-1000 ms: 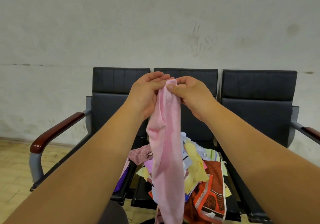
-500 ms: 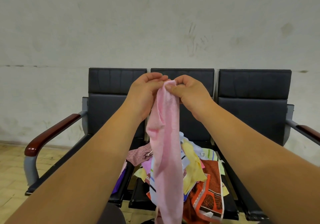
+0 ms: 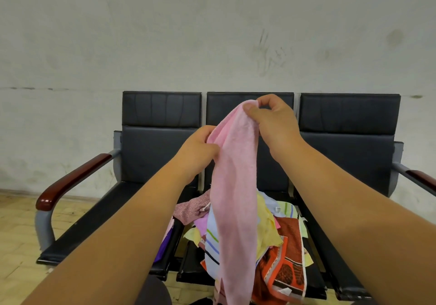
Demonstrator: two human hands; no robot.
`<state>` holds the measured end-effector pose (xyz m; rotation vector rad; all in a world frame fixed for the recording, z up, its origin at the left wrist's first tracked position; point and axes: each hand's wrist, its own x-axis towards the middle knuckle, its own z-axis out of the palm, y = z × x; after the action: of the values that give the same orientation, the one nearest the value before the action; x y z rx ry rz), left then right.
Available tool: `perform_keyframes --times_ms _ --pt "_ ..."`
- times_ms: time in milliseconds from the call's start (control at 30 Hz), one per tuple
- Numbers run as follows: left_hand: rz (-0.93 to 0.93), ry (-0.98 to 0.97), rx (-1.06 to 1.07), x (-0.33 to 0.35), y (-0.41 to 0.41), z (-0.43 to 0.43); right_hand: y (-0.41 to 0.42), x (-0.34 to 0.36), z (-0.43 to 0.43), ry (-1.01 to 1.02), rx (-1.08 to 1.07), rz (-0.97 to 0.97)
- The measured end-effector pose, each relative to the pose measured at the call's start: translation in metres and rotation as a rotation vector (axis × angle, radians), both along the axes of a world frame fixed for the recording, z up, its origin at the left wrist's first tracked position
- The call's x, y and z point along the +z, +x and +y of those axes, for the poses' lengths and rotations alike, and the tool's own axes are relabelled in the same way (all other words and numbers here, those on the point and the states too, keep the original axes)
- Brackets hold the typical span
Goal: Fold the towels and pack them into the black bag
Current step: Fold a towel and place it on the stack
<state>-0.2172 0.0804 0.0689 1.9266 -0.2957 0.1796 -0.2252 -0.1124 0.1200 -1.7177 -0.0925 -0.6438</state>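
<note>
Over the middle seat of the row of black seats [image 3: 160, 144], both hands hold up a pink towel [image 3: 233, 186]. The right hand [image 3: 273, 120] pinches its top corner between thumb and fingertips. The left hand [image 3: 198, 149], a little lower and just beside, grips the left edge, though most of its fingers are hidden behind the cloth. The towel hangs as a long narrow strip, not spread, and its lower end goes down in front of the pile of unfolded towels [image 3: 290, 245] lying on the seat. The black bag is not in view. I judge the step is finding the corners before a first fold. The right pinch takes little cloth and may slip when the hands pull apart. The hanging end could also catch the pile and drag a loose towel to the floor, and a twisted strip would give a crooked fold.
</note>
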Motion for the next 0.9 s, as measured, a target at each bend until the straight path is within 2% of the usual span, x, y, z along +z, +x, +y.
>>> perform_keyframes --times_ms 100,167,300,467,733,900 --pt "-0.026 -0.179 0.012 -0.002 0.006 0.005 0.0 -0.002 -0.005 0.038 -0.011 0.003" --pt "-0.054 -0.227 0.028 0.0 0.008 0.008 0.0 -0.004 -0.007 0.055 -0.022 -0.004" --pt "-0.099 -0.215 0.098 0.008 0.008 0.008 0.0 -0.006 -0.013 0.074 -0.047 -0.006" --pt "-0.197 -0.057 0.23 0.025 0.008 0.007 -0.001 -0.006 -0.022 0.044 -0.089 -0.015" --pt "-0.218 -0.205 0.279 0.036 0.009 0.001 -0.006 -0.008 -0.032 -0.054 -0.088 -0.058" --pt "-0.223 -0.183 0.267 0.045 0.004 -0.001 -0.006 -0.009 -0.036 -0.043 -0.075 -0.071"
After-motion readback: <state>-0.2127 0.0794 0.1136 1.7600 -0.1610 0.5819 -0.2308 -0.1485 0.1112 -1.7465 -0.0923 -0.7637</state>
